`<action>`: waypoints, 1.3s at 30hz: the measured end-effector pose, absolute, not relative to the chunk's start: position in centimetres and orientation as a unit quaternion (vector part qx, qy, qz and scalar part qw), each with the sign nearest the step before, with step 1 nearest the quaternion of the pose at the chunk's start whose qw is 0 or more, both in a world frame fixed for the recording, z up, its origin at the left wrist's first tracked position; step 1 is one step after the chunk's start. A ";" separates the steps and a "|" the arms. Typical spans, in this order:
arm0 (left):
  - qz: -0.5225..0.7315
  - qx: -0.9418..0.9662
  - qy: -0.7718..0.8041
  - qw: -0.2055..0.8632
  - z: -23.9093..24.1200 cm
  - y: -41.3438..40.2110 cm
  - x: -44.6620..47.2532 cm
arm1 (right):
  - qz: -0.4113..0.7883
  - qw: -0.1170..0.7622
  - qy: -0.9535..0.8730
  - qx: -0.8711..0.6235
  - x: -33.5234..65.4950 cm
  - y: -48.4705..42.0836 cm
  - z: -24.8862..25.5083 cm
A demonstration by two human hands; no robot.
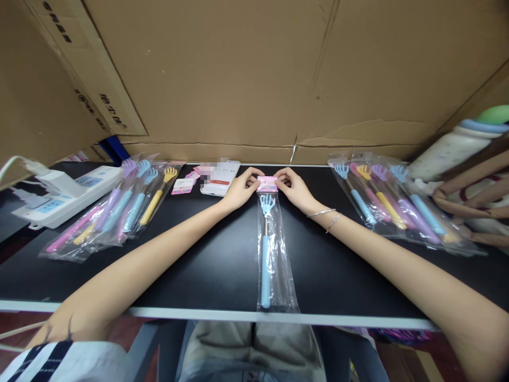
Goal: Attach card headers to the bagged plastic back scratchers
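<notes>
A blue back scratcher (265, 265) in a clear plastic bag (282, 265) lies straight in front of me, its claw end pointing away. At the bag's far end is a small pink card (268, 184), pinched at both sides. My left hand (243, 189) grips the card's left edge between thumb and fingers. On the opposite edge, my right hand (293, 187) does the same. Whether the card is folded over the bag's top or lies on it, I cannot tell.
Bagged back scratchers lie in a left pile (119, 201) and a right pile (389, 199). Beyond my left hand are a phone (220, 180) and several loose pink cards (184, 185). A power strip (71, 193) stands far left, a bottle (453, 148) far right. Cardboard (238, 79) walls the back.
</notes>
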State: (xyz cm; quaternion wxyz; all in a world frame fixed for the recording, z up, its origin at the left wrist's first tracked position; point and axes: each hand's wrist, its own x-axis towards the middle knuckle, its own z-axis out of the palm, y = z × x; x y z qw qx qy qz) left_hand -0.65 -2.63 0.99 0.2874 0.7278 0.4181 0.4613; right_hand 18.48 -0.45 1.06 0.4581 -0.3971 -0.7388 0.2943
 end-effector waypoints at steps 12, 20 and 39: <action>0.469 0.733 0.409 0.275 1.0 -2.5 -0.7 | 0.296 0.467 -0.740 -0.383 18.4 -0.5 1.0; 0.464 0.724 0.418 0.292 1.1 -2.6 -0.6 | 0.290 0.466 -0.742 -0.384 18.4 -0.5 1.0; 0.463 0.733 0.396 0.302 0.7 -2.5 -0.7 | 0.266 0.458 -0.759 -0.378 18.5 -0.6 1.0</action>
